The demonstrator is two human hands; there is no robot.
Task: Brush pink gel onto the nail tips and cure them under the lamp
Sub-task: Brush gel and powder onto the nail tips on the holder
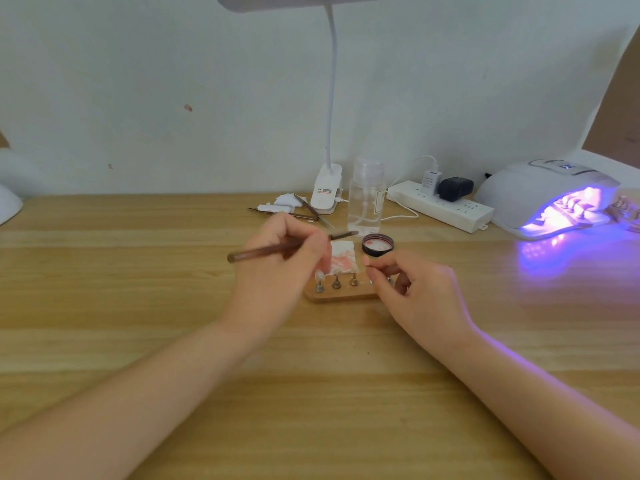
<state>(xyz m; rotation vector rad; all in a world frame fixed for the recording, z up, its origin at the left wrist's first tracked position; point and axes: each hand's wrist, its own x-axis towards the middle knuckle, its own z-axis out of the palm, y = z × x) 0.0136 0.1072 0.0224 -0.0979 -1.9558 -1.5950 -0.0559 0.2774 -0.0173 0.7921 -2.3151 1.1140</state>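
With one batch glowing inside the curing lamp (pixel 540 199), we gripped the brush (pixel 277 245) in our left hand (pixel 277 271) beside the wooden stand (pixel 341 293), right hand (pixel 412 289) fingertips pinching a peg, tips there still unpainted.

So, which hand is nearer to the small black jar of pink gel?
The right hand. Its fingertips sit just below the jar, near but apart. The left hand holds the brush farther to the jar's left, beyond the stained pad.
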